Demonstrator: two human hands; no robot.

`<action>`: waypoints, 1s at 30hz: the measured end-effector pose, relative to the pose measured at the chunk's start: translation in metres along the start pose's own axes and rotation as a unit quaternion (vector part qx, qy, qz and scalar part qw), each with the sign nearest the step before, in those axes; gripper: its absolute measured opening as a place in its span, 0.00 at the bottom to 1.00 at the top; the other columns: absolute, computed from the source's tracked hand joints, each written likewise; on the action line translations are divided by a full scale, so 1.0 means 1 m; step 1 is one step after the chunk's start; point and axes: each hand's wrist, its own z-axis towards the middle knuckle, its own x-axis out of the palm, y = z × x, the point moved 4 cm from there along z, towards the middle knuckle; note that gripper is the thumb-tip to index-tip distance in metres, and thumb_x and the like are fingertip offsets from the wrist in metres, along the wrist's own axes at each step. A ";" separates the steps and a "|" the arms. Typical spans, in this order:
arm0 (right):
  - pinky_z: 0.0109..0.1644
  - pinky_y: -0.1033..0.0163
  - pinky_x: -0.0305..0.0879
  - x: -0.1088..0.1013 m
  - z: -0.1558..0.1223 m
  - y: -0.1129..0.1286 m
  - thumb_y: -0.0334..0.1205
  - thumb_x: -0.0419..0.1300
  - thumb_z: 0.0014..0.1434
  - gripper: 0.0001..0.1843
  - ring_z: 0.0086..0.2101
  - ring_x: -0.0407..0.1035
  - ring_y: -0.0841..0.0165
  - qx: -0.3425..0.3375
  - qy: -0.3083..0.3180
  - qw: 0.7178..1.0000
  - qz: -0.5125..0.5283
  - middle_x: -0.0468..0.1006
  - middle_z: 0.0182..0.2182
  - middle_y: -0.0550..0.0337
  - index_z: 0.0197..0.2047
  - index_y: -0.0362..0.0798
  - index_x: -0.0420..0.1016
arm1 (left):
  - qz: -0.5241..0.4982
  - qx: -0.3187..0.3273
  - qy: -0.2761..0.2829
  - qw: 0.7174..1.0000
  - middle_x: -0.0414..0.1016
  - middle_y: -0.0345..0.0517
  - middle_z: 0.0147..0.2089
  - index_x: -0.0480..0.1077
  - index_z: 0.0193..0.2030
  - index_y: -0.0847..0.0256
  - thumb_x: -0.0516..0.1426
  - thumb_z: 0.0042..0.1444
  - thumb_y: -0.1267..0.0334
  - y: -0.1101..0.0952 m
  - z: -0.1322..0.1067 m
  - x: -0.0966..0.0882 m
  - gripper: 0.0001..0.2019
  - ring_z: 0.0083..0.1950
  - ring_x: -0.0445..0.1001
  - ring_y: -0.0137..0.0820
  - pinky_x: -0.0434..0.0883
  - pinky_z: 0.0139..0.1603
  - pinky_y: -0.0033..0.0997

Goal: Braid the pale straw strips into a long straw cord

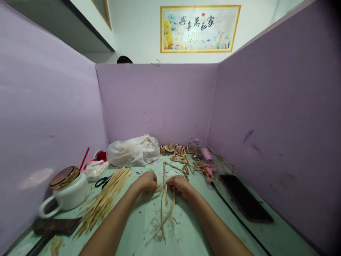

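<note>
1. Position: The raffia-like strands lie on the pale green tabletop, at mid-table, between the person's two hands.
2. Long axis: From where I stand, the strands run near to far. Loose tails spread toward the near edge; a narrow length reaches past the hands to a bend on the far side.
3. Right hand: Nearer to this axis, just right of it. Thumb and fingers are drawn together, pinching the strands near their middle.
4. Left hand: Left of the axis, curled into a loose fist. Fibre shows at its right edge; I cannot tell whether the fingers grip it.
5. Left surroundings: A bundle of dry straw lies beyond the left forearm, slanting near-left to far-right, with black-handled scissors beside it.
6. Right surroundings: A dark smartphone lies well apart from the right hand.
</note>
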 end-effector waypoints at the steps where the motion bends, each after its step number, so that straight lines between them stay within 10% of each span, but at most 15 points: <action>1: 0.14 0.72 0.36 0.000 -0.001 0.000 0.28 0.52 0.40 0.05 0.11 0.45 0.81 0.004 -0.002 1.000 0.000 0.57 0.10 0.67 0.16 0.42 0.64 | -0.053 -0.001 0.024 0.998 0.60 0.38 0.14 0.66 0.17 0.63 0.52 0.30 0.70 0.000 -0.002 -0.003 0.04 0.18 0.59 0.25 0.54 0.19 0.23; 7: 0.14 0.71 0.37 -0.001 -0.002 0.001 0.28 0.53 0.39 0.05 0.10 0.46 0.81 0.000 -0.009 1.000 -0.009 0.57 0.09 0.67 0.16 0.42 0.64 | -0.236 0.016 0.170 0.957 0.58 0.35 0.14 0.65 0.19 0.64 0.56 0.31 0.62 -0.015 -0.019 -0.010 0.07 0.15 0.54 0.20 0.47 0.15 0.22; 30: 0.14 0.72 0.38 -0.001 0.002 -0.001 0.29 0.53 0.39 0.04 0.11 0.48 0.80 -0.009 0.007 1.000 0.005 0.59 0.09 0.66 0.16 0.42 0.64 | -0.220 -0.005 0.069 0.973 0.57 0.33 0.12 0.65 0.23 0.65 0.54 0.34 0.65 -0.009 0.003 0.018 0.06 0.13 0.53 0.20 0.48 0.14 0.21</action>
